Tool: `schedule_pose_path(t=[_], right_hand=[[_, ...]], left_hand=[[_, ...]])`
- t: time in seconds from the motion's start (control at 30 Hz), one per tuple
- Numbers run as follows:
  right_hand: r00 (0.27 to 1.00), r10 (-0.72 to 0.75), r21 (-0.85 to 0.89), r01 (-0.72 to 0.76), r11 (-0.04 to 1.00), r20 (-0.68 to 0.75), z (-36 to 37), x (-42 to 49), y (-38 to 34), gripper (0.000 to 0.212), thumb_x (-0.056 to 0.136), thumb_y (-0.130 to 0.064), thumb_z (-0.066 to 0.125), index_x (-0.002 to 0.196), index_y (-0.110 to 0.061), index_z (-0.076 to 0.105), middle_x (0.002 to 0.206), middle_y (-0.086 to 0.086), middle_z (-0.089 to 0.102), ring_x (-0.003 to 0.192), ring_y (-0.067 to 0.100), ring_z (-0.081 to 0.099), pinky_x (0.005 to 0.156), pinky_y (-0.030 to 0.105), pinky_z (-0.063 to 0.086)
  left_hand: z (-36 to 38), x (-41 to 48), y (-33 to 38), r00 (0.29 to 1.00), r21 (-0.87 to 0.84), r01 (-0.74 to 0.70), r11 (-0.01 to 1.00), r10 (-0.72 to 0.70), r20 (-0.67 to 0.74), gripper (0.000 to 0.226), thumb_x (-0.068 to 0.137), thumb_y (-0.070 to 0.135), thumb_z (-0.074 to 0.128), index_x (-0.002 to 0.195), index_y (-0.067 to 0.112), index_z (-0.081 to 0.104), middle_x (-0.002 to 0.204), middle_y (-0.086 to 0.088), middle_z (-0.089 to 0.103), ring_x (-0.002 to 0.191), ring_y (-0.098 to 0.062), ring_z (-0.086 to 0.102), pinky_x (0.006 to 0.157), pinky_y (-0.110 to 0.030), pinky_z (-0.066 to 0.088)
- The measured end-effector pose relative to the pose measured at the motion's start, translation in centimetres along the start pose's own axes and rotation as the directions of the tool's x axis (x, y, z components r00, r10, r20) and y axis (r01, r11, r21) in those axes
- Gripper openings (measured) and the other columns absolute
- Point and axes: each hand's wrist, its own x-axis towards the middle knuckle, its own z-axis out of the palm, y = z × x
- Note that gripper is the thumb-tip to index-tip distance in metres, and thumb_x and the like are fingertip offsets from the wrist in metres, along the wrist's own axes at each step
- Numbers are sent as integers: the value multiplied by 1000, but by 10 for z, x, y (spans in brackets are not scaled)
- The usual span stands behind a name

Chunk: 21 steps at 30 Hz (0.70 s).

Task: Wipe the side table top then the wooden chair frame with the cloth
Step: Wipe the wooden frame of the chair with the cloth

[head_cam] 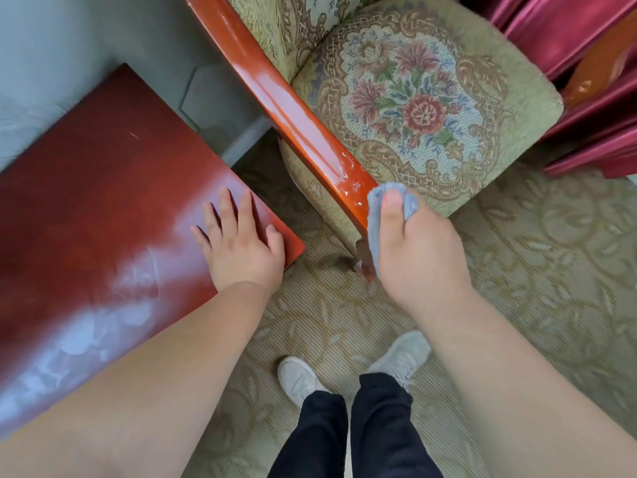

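Observation:
A glossy dark-red side table top (103,188) fills the left of the view. My left hand (241,246) lies flat and open on its right corner, fingers spread. The chair's orange-brown wooden armrest (286,108) runs diagonally from the top centre down to its front end. My right hand (417,246) is shut on a light blue cloth (375,215), pressing it against the front end of the armrest. The chair's front leg (362,260) shows just below the cloth.
The chair has a floral green seat cushion (420,101). Red satin fabric (586,46) hangs at the top right. A grey wall (69,39) stands behind the table. My feet in pale shoes (300,377) stand on the patterned green carpet (534,257).

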Motion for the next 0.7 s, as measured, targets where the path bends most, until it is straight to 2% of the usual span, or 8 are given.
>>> schedule_pose_path(t=[0.07,0.13,0.23,0.3,0.37,0.53,0.63,0.7], right_hand=[[994,91,89,-96,991,60,-6,19,-6,46,111,-46,26,72,-27,41,70,-9,48,74,24,54,70,29,29],[988,128,179,-141,974,81,-7,21,-5,48,111,-49,27,72,-26,45,73,-8,52,71,18,55,68,30,29],[995,-72,102,78,992,-66,3,-10,8,38,108,-46,32,114,-24,62,102,-4,67,98,22,62,75,29,37],[982,-163,43,167,985,-93,13,-29,15,51,105,-48,37,147,-22,49,134,-5,62,118,12,55,88,24,39],[972,-198,-6,199,980,-127,19,-29,18,60,104,-51,40,151,-14,45,138,3,61,120,16,55,93,27,40],[981,-170,-202,149,968,-94,8,1,-6,51,104,-53,29,125,-17,59,89,5,66,83,38,64,65,39,35],[995,-46,-20,48,999,89,-7,29,-13,48,110,-49,24,81,-23,54,68,-3,48,73,33,52,64,35,27],[996,-8,140,-4,990,86,-10,37,-12,50,111,-47,30,68,-25,43,63,-9,46,63,17,50,55,29,28]], left_hand=[[0,0,1,1000,-11,-3,1000,3,-6,73,94,49,33,163,25,29,174,-5,17,159,-37,10,128,-62,2],[1,0,0,1000,-7,-1,1000,1,-7,74,94,49,34,163,25,28,174,-5,17,159,-37,9,128,-62,2],[2,0,0,1000,-2,-3,1000,3,-4,74,95,49,35,164,25,27,175,-5,16,160,-37,8,128,-61,1],[2,1,0,1000,-6,3,1000,-3,-9,74,94,49,34,164,25,27,175,-5,15,160,-37,8,128,-61,1],[2,1,0,1000,-4,4,1000,-4,-16,75,93,49,33,164,25,27,174,-5,16,160,-37,9,128,-61,2],[3,0,1,1000,18,6,1000,-5,-26,74,94,49,36,164,26,27,174,-4,17,160,-35,10,128,-61,3],[2,-1,2,999,28,7,1000,-6,-32,72,95,48,37,164,27,26,174,-4,17,160,-35,10,129,-60,4],[3,-1,2,999,37,6,999,-4,-34,72,96,48,38,164,28,26,174,-4,17,160,-35,11,129,-60,4]])
